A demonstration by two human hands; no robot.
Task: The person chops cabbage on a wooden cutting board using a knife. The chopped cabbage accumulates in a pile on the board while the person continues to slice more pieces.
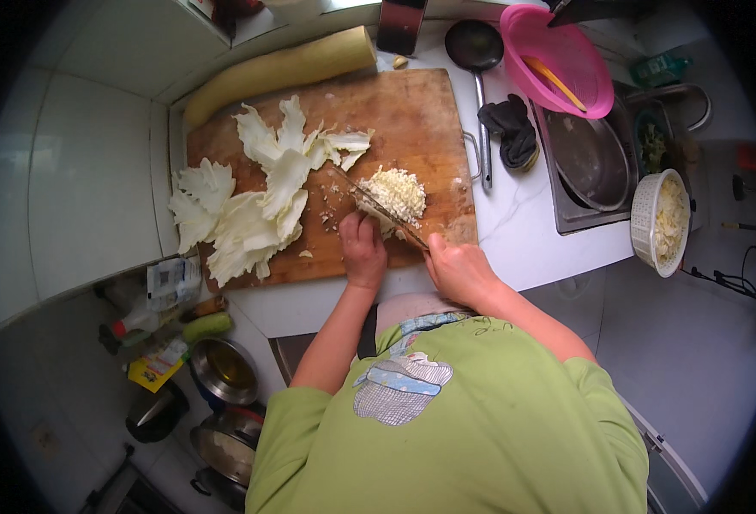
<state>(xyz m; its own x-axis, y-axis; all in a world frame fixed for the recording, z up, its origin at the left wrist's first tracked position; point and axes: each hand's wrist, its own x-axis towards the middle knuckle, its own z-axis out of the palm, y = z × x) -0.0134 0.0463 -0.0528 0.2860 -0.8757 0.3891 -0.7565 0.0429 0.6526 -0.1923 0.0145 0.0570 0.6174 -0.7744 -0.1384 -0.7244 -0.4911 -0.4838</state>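
Observation:
My right hand (461,266) grips the handle of a kitchen knife (386,211), its blade slanting up and left across the wooden cutting board (410,122). Beside the blade, the curled fingers of my left hand (360,247) hold a pale piece of cabbage (381,221) down on the board; the hand and blade partly hide it. Beyond the blade lies a heap of finely chopped cabbage (396,193). Several whole napa cabbage leaves (281,186) spread over the board's left half, some past its left edge. Small bits are scattered between leaves and heap.
A long pale gourd (288,67) lies behind the board. To the right are a ladle (476,48), a dark cloth (512,132), a pink colander (561,54), a sink holding a metal basin (593,160), and a white basket (643,218) of cut cabbage. Pots (224,450) stand lower left.

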